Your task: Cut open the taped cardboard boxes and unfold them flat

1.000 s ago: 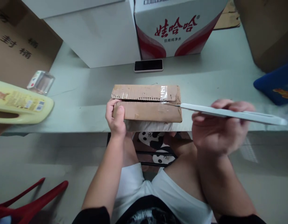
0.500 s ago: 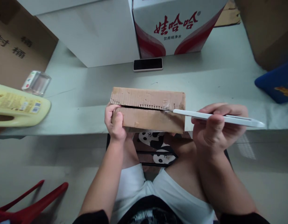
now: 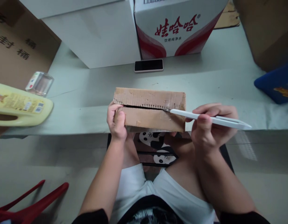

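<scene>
A small brown cardboard box [image 3: 153, 119] lies at the table's front edge, its near side jutting slightly over my lap. A dark slit runs along the seam between its flaps, with corrugated edges showing. My left hand [image 3: 117, 121] grips the box's left end, thumb on the near flap and fingers at the seam. In my right hand [image 3: 211, 124] is a white utility knife [image 3: 190, 115], held between thumb and fingers. Its metal blade tip touches the seam right of the middle; how deep it goes in is hidden.
Behind the box lies a phone [image 3: 148, 66] before a white carton [image 3: 97, 37] and a red-and-white carton [image 3: 172, 34]. A yellow jug [image 3: 38, 109] and a clear container [image 3: 41, 83] are at left. A blue object [image 3: 274, 82] stands right; a red chair part [image 3: 48, 199] is lower left.
My right hand and the utility knife have moved a little left, and the blade tip sits slightly further left on the seam. My left hand keeps its hold on the box.
</scene>
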`<state>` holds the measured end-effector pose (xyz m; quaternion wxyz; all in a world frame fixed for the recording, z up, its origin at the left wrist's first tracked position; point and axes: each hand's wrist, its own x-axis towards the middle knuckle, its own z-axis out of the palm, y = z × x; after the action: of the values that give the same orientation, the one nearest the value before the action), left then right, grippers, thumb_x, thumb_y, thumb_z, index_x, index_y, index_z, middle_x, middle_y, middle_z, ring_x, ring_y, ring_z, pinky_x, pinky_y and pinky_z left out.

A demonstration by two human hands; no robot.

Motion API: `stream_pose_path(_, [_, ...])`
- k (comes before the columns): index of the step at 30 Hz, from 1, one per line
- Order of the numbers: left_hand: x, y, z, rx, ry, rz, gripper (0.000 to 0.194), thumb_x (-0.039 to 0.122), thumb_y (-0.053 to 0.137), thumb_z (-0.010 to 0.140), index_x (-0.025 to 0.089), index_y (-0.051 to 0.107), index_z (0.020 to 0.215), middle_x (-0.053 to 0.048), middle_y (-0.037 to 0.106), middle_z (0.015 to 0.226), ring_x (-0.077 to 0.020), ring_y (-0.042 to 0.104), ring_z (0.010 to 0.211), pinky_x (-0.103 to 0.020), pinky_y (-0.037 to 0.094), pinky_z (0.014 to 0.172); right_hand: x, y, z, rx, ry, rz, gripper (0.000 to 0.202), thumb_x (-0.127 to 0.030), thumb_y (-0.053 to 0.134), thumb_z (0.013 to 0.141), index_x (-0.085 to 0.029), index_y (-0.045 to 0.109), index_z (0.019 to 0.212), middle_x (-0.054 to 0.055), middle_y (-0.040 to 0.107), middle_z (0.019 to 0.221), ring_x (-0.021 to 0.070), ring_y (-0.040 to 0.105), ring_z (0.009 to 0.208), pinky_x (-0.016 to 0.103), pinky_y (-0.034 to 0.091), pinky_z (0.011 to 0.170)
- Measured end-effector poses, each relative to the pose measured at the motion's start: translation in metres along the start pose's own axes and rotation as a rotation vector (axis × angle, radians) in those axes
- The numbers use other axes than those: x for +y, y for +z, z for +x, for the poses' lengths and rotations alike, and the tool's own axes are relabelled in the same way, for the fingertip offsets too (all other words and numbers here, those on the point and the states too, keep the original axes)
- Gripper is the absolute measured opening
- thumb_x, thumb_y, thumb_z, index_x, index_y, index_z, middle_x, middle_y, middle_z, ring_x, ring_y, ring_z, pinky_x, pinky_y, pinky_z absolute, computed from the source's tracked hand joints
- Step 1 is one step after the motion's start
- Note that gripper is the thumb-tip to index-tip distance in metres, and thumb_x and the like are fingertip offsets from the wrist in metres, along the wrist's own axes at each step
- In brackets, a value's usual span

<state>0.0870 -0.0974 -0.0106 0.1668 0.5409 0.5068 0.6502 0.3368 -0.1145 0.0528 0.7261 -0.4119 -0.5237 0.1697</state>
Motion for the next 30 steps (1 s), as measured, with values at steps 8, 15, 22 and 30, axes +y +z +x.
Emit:
stream_pose_path(8, [0.0, 0.004, 0.004, 0.012, -0.003, -0.025, 0.029, 0.048, 0.062, 0.086, 0.022, 0.068, 0.097, -0.005, 0.065, 0.105, -0.0226, 0.062, 0.105, -0.037, 0.047, 0.099, 0.006, 0.002, 0.002, 0.118, 0.038, 0.072, 0.026, -0.039, 0.071, 0.091, -0.022, 0.053, 0.082, -0.005, 0.06, 0.065, 0.0085, 0.054, 0.043, 0.023, 0.044, 0.039])
stream_pose_path(15, [0.003, 0.009, 0.011, 0.018, -0.03, -0.06, 0.024, 0.042, 0.063, 0.081, 0.021, 0.067, 0.092, -0.005, 0.064, 0.098, -0.0208, 0.062, 0.096, -0.034, 0.048, 0.09, 0.008, 0.002, 0.004, 0.094, 0.02, 0.118, 0.025, -0.035, 0.071, 0.092, -0.021, 0.053, 0.082, -0.005, 0.062, 0.068, 0.007, 0.055, 0.044, 0.021, 0.046, 0.04])
stream_pose_path(22, [0.004, 0.016, 0.017, 0.024, -0.056, -0.092, 0.023, 0.039, 0.061, 0.079, 0.019, 0.065, 0.09, -0.005, 0.063, 0.096, -0.0191, 0.06, 0.091, -0.032, 0.046, 0.085, 0.012, 0.002, 0.005, -0.067, -0.046, -0.005, 0.02, -0.033, 0.07, 0.092, -0.023, 0.055, 0.083, -0.005, 0.062, 0.069, 0.0096, 0.061, 0.052, 0.023, 0.049, 0.047])
stream_pose_path(30, [0.006, 0.015, 0.018, 0.057, -0.124, -0.118, 0.024, 0.041, 0.061, 0.076, 0.018, 0.063, 0.086, -0.004, 0.064, 0.09, -0.0187, 0.059, 0.088, -0.033, 0.046, 0.084, 0.031, -0.022, 0.026, 0.28, 0.295, 0.194, 0.031, -0.055, 0.044, 0.1, -0.027, 0.043, 0.087, -0.006, 0.055, 0.075, 0.0064, 0.049, 0.043, 0.021, 0.04, 0.039])
